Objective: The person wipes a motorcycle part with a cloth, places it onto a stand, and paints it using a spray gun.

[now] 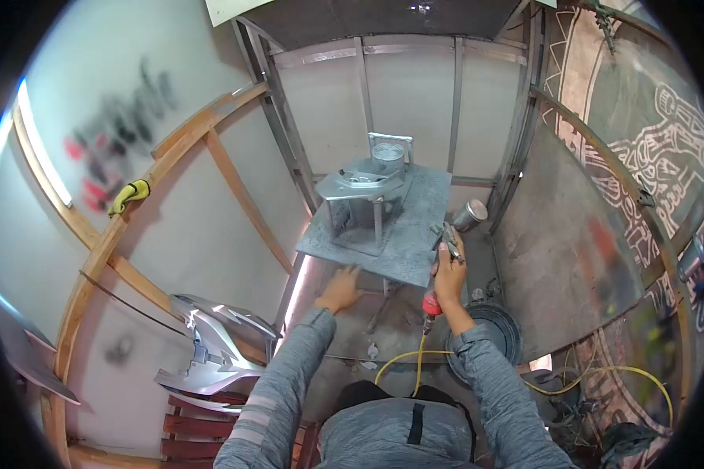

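My right hand point(450, 277) is wrapped round a metal spray gun point(449, 241) with a silver cup point(471, 213), beside the right edge of a grey board point(414, 266). Below that hand hangs a red fitting point(431, 303) joined to a yellow hose point(421, 352). My left hand point(340, 290) is held near the board's front left edge with its fingers apart and nothing in it. On the board stands a small frame carrying a silver-grey panel point(357, 184). A round tin point(387, 153) is behind the panel.
A black round tub point(485, 332) sits on the floor at the right. Silver fairing parts point(215, 352) lie at the lower left over red slats point(194, 426). A yellow glove point(129, 197) hangs on the wooden rail point(195, 134). Walls enclose the space.
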The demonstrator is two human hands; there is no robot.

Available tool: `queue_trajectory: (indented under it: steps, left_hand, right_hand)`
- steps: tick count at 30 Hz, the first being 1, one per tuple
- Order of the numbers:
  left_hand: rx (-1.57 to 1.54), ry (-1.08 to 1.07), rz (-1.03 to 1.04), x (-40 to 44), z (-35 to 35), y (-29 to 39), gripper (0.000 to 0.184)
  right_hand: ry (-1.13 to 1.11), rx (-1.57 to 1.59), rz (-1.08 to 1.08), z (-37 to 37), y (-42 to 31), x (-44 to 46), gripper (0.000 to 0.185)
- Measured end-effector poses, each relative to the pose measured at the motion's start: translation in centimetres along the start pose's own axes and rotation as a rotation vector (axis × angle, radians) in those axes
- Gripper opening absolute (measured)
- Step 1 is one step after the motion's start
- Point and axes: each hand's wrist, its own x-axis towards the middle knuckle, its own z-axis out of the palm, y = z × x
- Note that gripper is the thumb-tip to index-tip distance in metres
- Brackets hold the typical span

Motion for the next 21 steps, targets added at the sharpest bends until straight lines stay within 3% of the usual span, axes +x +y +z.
queue_trajectory:
  steps: [3, 6, 8, 11, 15, 17, 21]
  left_hand:
    - [0.220, -0.033, -0.087, -0.2, -1.2, -5.0, 0.076]
    - [0.167, -0.060, -0.156, -0.6, -2.2, -8.0, 0.086]
    - [0.199, -0.089, -0.112, -1.4, -1.5, -8.9, 0.086]
    - [0.247, -0.135, -0.041, -2.3, -1.4, -8.6, 0.087]
    - [0.261, -0.055, 0.067, -3.0, 0.1, -8.1, 0.089]
    - [0.261, -0.049, 0.112, -2.9, 0.0, -7.8, 0.089]
    - [0.167, -0.028, 0.133, -3.1, -0.3, -7.1, 0.089]
  right_hand:
    - [0.018, 0.040, -0.025, 0.5, 0.9, -0.5, 0.041]
    - [0.077, 0.048, 0.001, 0.8, 0.9, -1.1, 0.041]
    - [0.086, -0.034, -0.075, 1.2, 0.3, -1.3, 0.041]
    - [0.059, 0.080, -0.004, 2.1, -0.8, -3.3, 0.042]
    - [-0.003, 0.048, -0.075, 2.8, -2.7, -7.7, 0.040]
    - [-0.217, 0.072, -0.192, 3.2, -3.1, -9.8, 0.044]
    - [-0.283, 0.034, -0.203, 3.0, -2.3, -10.4, 0.043]
